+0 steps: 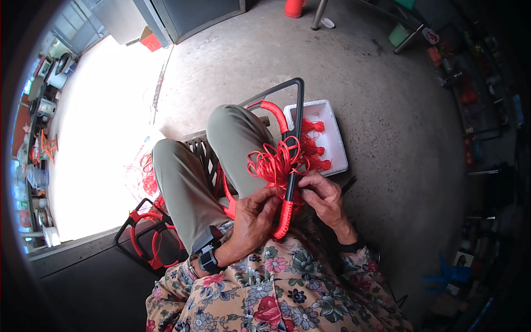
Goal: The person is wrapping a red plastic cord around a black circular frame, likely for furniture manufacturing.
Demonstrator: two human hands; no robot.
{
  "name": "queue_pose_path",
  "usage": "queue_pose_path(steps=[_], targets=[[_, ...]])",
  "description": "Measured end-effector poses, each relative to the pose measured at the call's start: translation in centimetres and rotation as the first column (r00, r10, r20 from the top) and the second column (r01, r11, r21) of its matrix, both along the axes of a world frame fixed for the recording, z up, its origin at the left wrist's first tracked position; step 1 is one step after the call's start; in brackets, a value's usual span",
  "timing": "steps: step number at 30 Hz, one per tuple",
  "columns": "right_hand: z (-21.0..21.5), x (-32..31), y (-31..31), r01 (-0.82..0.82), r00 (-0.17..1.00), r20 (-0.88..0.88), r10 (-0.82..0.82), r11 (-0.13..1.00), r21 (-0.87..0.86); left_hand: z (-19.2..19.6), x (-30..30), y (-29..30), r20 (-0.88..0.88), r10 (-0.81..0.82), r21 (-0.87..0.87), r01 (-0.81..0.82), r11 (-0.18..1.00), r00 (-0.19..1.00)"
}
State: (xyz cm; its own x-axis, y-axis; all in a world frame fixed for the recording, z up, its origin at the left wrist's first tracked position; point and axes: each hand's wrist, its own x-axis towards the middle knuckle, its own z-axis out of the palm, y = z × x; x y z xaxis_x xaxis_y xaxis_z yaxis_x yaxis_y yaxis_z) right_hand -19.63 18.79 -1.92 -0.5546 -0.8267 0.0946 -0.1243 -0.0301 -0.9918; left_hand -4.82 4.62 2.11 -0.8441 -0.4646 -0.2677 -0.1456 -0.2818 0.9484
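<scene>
A dark metal frame [299, 105] rests across my lap, partly wrapped in red cord [275, 164] that bunches in loose loops near its middle. My left hand [253, 218] grips the wrapped lower part of the frame, where the red cord binding runs under my fingers. My right hand [325, 200] holds the frame's bar from the right side, fingers closed on it beside the loose loops. A black band sits on my left wrist [207, 248]. My knees in grey-green trousers lie under the frame.
A white foam tray [336, 145] with more red cord sits on the concrete floor by my right knee. Another black frame wound with red cord [145, 232] lies at the lower left. Cluttered shelves line both sides. A red cylinder [294, 8] stands far ahead.
</scene>
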Motion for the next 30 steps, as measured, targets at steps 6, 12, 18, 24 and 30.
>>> queue_pose_path(steps=[6,12,18,24,30], targets=[[1.9,-0.5,-0.6,-0.077,0.993,0.107,0.049,0.959,0.272,0.2,0.3,-0.5,0.017,-0.133,-0.054,0.134,0.99,0.991],[1.7,-3.2,-0.2,-0.103,0.919,0.394,0.003,0.967,0.233,1.5,0.9,-1.0,0.103,-0.132,-0.045,0.137,0.99,0.986],[1.6,-2.6,-2.3,0.002,0.804,-0.572,0.163,0.961,0.276,1.1,0.6,-1.6,0.143,-0.185,0.103,0.171,0.98,0.972],[0.7,-2.6,-2.7,-0.013,0.929,0.367,-0.035,0.992,0.129,2.2,-0.3,-2.1,0.135,-0.187,0.667,0.051,0.744,0.973],[4.5,-2.0,-3.0,0.285,0.695,0.719,-0.016,0.924,-0.255,2.8,0.6,-3.1,0.104,-0.186,0.67,0.069,0.739,0.977]])
